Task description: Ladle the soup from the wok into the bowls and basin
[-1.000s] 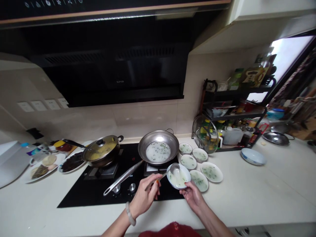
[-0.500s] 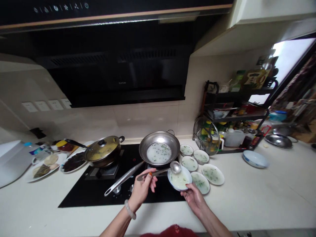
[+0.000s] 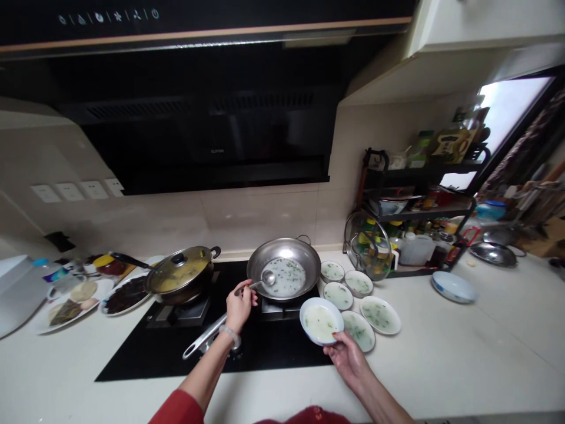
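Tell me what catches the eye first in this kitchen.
A steel pan of pale, green-flecked soup sits on the black hob, with the left hand holding a ladle in it. Just right of it, the right hand holds a white bowl of pale soup beside five small filled dishes on the counter.

Lidded pot point(image 3: 179, 274) on hob; spice rack point(image 3: 419, 212), blue bowl point(image 3: 452, 287) on counter
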A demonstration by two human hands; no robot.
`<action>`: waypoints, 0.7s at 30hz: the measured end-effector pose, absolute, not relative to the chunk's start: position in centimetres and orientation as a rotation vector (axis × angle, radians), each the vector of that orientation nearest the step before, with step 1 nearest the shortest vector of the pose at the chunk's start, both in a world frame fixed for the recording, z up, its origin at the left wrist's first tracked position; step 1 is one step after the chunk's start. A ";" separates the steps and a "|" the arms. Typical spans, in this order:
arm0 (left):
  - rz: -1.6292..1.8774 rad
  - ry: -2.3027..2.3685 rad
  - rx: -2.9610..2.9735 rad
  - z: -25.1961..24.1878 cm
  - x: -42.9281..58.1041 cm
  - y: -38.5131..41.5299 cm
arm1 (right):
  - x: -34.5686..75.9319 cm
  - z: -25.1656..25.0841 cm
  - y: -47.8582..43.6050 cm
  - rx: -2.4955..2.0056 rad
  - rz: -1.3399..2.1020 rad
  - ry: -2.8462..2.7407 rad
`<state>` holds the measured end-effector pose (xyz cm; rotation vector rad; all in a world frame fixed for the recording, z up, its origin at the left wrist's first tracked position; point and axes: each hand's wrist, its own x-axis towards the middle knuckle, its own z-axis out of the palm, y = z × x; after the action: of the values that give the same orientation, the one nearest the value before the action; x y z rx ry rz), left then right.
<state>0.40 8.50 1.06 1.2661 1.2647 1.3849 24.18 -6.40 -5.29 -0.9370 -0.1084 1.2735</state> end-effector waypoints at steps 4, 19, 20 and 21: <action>1.361 1.292 1.325 0.5 0.6 9.5 | 24.4 -5.3 -6.4 -0.940 1.261 -0.113; 1.311 1.240 0.850 0.2 1.8 9.6 | 24.5 -5.9 -6.4 -0.952 1.241 -0.075; 1.319 1.236 0.852 0.3 1.7 9.5 | 24.5 -5.9 -6.4 -0.952 1.242 -0.077; 1.329 1.232 0.859 0.4 1.6 9.4 | 24.4 -5.9 -6.3 -0.950 1.244 -0.079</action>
<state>1.56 9.43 0.44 0.8594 1.2319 1.3288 24.44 -6.33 -5.95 -0.9495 -0.0793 1.2443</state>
